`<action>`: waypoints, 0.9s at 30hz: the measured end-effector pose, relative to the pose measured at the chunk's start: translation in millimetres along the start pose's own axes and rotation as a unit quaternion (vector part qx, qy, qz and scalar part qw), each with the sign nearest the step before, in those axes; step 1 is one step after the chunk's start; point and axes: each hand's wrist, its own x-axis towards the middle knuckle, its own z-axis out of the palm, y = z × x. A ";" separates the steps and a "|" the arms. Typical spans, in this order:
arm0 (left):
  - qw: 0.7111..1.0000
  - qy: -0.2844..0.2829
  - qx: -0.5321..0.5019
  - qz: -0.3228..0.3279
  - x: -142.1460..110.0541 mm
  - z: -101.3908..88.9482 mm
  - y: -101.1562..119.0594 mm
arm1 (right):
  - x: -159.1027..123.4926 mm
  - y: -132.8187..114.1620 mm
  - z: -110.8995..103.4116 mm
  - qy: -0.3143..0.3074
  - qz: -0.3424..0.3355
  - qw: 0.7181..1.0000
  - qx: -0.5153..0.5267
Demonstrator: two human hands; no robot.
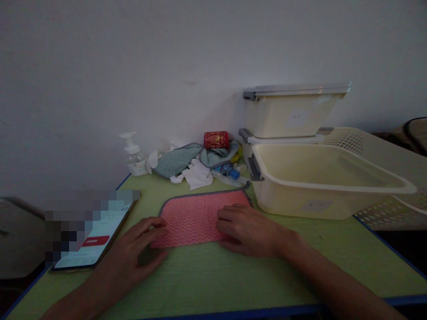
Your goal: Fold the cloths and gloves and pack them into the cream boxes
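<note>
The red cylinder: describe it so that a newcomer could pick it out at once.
Beyond the pink cloth on the green table, left of the cream bins, find the heap of greyish cloth. The red cylinder lies on its side on top. Its red, printed surface sets it apart from the blue-capped bottle below.

two bare hands, palms down and well apart.
the left hand (136,249) reaches from seven o'clock, thumb spread from bent fingers pointing toward two; the right hand (250,231) comes from four, its fingers close together, bent, aimed toward nine.
</note>
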 end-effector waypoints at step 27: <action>0.997 0.053 -0.025 -0.052 11.2 -19.5 -3.2 | -58.2 15.8 10.1 0.281 0.217 0.933 0.055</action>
